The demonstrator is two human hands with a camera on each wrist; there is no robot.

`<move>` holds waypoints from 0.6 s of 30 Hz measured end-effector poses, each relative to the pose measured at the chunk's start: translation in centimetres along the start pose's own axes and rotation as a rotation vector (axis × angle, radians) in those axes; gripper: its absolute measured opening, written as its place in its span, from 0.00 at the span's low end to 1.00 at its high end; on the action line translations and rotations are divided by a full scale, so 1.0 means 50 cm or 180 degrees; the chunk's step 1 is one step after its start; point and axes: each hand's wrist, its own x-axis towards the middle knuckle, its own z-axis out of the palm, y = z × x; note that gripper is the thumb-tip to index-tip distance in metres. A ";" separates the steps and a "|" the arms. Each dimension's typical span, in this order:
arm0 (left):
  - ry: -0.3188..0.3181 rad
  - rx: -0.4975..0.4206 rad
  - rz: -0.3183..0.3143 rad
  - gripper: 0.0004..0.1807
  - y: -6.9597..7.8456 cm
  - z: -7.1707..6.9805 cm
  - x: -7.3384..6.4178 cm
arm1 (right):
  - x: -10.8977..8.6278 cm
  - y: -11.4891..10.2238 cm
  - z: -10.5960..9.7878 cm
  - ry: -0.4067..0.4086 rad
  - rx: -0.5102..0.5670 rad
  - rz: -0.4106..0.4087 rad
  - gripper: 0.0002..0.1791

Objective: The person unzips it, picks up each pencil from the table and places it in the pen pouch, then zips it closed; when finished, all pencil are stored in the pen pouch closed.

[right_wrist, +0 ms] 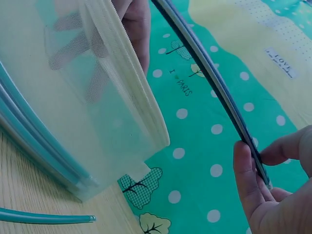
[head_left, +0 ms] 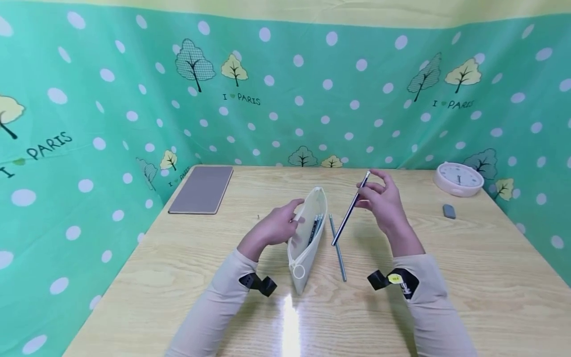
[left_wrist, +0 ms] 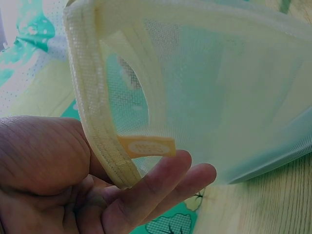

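Observation:
A pale, see-through mesh zip pouch (head_left: 303, 228) stands with its mouth open in the middle of the table. My left hand (head_left: 275, 225) pinches its rim between thumb and fingers, near a small orange tag (left_wrist: 148, 146) in the left wrist view. Several pencils (head_left: 315, 229) lie inside, visible through the mesh wall in the right wrist view. To the right of the pouch, my right hand (head_left: 381, 201) holds a dark striped pencil (head_left: 349, 213) by its upper end, tilted with the lower end toward me. Beneath it, another pencil (head_left: 341, 260) lies on the wood.
A grey notebook (head_left: 201, 190) lies at the back left of the table (head_left: 147, 277). At the back right are a round white clock (head_left: 458, 179) and a small grey eraser-like block (head_left: 449, 211). A green dotted cloth (head_left: 285, 89) hangs behind and at both sides.

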 end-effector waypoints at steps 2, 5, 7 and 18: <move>0.0002 0.0001 -0.0008 0.34 0.002 0.000 0.000 | -0.002 -0.003 0.001 0.0107 0.0117 0.0014 0.37; 0.0018 -0.0004 -0.0011 0.34 0.001 0.000 -0.001 | -0.003 -0.005 0.009 0.0245 0.0319 0.0021 0.36; 0.0032 -0.0004 -0.0005 0.34 0.000 0.000 -0.001 | -0.003 -0.005 0.016 0.0333 0.0453 -0.0002 0.34; 0.0010 0.0029 0.0031 0.34 0.003 0.001 0.000 | -0.013 -0.005 0.048 0.0508 0.0635 -0.0165 0.32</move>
